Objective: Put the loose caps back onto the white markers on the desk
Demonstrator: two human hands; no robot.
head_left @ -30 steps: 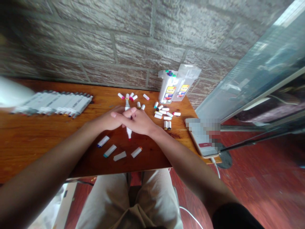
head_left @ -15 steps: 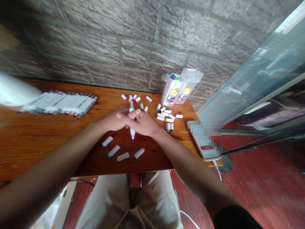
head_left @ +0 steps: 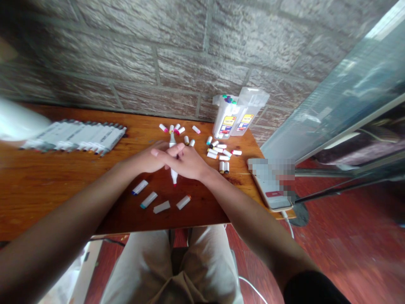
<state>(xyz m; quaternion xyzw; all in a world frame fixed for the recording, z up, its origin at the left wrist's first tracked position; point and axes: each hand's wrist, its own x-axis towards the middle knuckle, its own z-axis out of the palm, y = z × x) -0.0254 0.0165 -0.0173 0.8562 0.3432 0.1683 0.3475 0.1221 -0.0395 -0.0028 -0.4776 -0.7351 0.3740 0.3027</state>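
My left hand (head_left: pixel 155 157) and my right hand (head_left: pixel 189 161) are folded together above the wooden table (head_left: pixel 79 177), fingers crossed over one another. A white double-ended marker (head_left: pixel 174 175) runs between them, its upper end pointing towards the wall and its red lower tip towards me. Both hands are closed around its middle, though the crossed fingers hide the exact grip. Nearer to me lie several loose marker caps, among them one with a blue end (head_left: pixel 139 187), one with a teal end (head_left: pixel 148 200), a plain pale one (head_left: pixel 161 207) and one with an orange end (head_left: pixel 184 202).
Many white markers (head_left: pixel 76 137) lie side by side at left, beside a white rounded object (head_left: pixel 20 120). More small caps (head_left: pixel 218 150) are scattered right and behind. A clear marker case (head_left: pixel 225 120) stands against the brick wall (head_left: pixel 126 55). A phone (head_left: pixel 270 185) with a cable lies at the right edge.
The scene has shifted slightly to the left as the camera moved. My hands stay folded around the marker, with no other visible change.
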